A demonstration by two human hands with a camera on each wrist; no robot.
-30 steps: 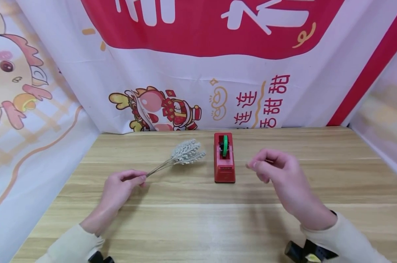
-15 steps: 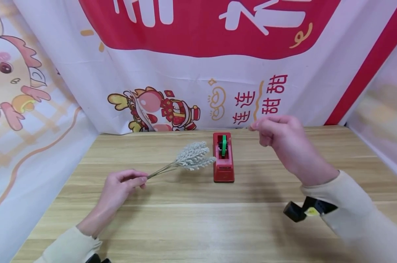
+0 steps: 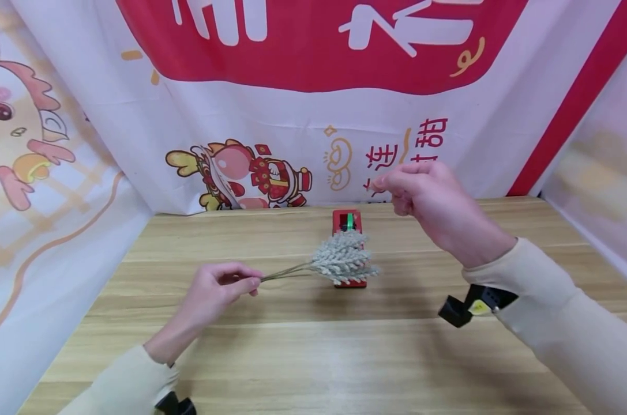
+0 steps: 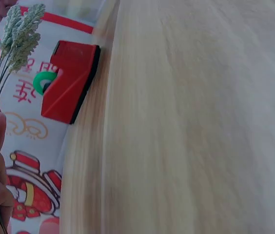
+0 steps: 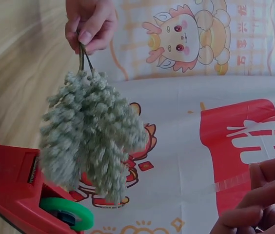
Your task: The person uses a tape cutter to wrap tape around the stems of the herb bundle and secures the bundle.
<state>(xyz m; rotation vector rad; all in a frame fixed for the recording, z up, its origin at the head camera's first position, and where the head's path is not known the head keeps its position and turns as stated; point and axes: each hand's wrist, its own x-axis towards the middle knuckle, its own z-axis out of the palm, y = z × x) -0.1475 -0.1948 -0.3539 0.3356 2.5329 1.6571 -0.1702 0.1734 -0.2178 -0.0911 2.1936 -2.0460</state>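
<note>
My left hand [image 3: 217, 291] pinches the thin stems of a small bunch of pale grey-green dried flowers [image 3: 344, 259]. The heads point right and cover part of a red tape dispenser [image 3: 337, 219] in the head view. In the left wrist view the dispenser [image 4: 74, 73] stands on the table, a green ring [image 4: 44, 82] showing at its top; the flower heads are above it. My right hand [image 3: 438, 207] is raised to the right of the flowers, thumb and finger pinching a short strip of clear tape [image 5: 231, 183]. The strip's free end points toward the flowers, apart from them.
Everything stands over a wood-grain table [image 3: 313, 357]. A white and red printed cloth [image 3: 313, 109] hangs behind its far edge, with more printed cloth [image 3: 48, 242] on the left and pale cloth [image 3: 599, 190] on the right. Black wrist cameras [image 3: 455, 311] are strapped to both forearms.
The left hand has carried the flowers rightward, so they now overlap the dispenser in the head view. The right hand has risen away from beside the dispenser, then shifted slightly left.
</note>
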